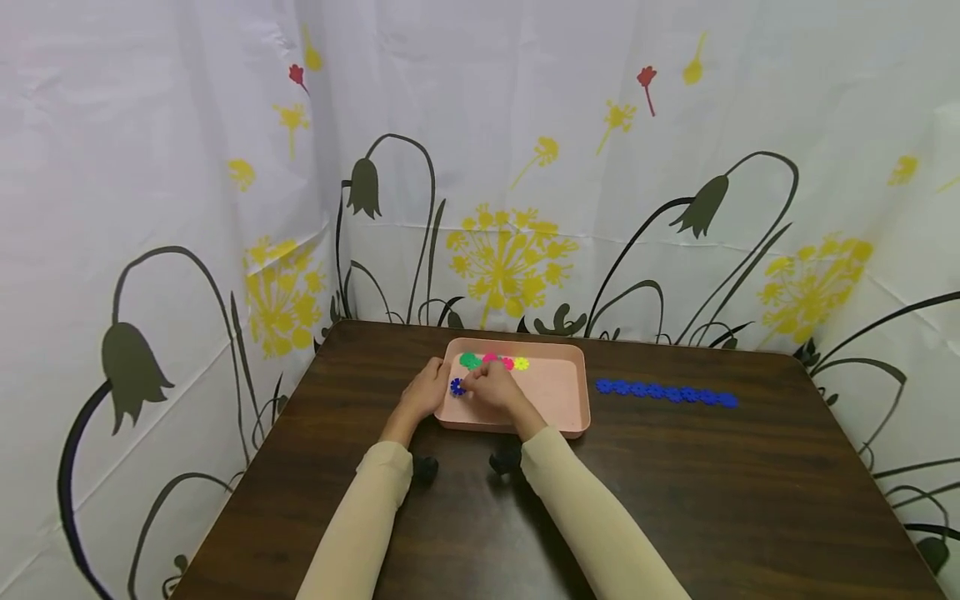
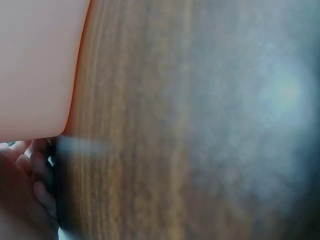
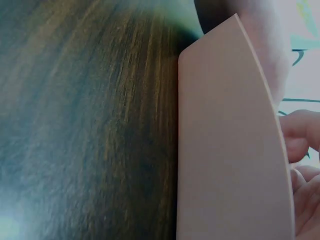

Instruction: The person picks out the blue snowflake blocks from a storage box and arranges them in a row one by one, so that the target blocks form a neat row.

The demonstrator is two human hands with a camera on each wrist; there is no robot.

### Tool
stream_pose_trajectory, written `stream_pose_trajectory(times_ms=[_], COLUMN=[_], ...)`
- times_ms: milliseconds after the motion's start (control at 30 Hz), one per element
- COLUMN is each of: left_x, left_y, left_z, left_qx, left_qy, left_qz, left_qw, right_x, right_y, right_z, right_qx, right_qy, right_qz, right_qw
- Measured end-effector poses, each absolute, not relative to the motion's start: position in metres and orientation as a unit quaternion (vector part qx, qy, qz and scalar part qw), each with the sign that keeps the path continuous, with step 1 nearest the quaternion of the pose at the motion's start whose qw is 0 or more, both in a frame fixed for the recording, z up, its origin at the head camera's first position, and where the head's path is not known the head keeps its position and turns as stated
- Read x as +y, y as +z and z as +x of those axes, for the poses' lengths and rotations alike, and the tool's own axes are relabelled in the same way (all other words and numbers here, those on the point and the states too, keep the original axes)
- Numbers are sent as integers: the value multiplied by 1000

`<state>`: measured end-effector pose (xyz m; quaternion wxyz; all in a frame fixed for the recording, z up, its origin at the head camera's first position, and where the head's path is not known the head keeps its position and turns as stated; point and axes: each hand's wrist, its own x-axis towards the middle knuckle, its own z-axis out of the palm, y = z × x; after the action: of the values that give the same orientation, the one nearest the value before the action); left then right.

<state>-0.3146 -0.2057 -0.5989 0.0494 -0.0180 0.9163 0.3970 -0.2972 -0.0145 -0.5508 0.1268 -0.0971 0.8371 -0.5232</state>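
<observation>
A shallow pink tray [image 1: 551, 398] lies on the dark wooden table, holding several small flower-shaped plastic discs. My left hand [image 1: 426, 390] grips the left side of the tray; in the left wrist view its curled fingers [image 2: 42, 175] show beyond the tray's corner. Over the tray's left half, my right hand [image 1: 495, 388] has thumb and fingers bent together and pinches the edge of a dark blue disc [image 1: 457, 387]. Behind it are green discs [image 1: 470, 360], pink discs [image 1: 507, 363] and a yellow disc [image 1: 522, 363], some partly covered by the hand.
To the right of the tray, a row of several blue flower discs [image 1: 667, 392] stretches across the table [image 1: 712, 483]. A white curtain [image 1: 510, 108] with printed flowers hangs behind the table's far edge. Black wrist devices [image 1: 506, 460] sit beneath both cuffs.
</observation>
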Motion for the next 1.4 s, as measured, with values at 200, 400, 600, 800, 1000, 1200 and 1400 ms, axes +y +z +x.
stream_pose_trajectory(times_ms=[200, 400, 600, 800, 1000, 1200, 1400], left_x=[-208, -207, -206, -204, -197, -196, -199], left_y=[-607, -605, -596, -598, -577, -578, -582], left_z=[-319, -321, -312, -314, -298, -299, -304], left_qx=[916, 915, 917, 916, 916, 920, 920], left_qy=[397, 398, 394, 397, 397, 390, 388], left_qz=[-17, -25, -22, -32, -26, -22, -25], left_qw=[61, 66, 61, 56, 54, 45, 52], right_x=[-3, 8, 18, 32, 47, 69, 88], right_y=[-548, -540, -536, -534, -531, -524, -518], right_z=[-286, -272, -263, -259, -256, -251, -246], right_qx=[849, 892, 909, 903, 895, 895, 909], right_qy=[-506, -430, -398, -407, -419, -399, -328], right_qz=[-107, -121, -122, -139, -145, -172, -211], right_qw=[106, 64, 24, -9, -44, -98, -150])
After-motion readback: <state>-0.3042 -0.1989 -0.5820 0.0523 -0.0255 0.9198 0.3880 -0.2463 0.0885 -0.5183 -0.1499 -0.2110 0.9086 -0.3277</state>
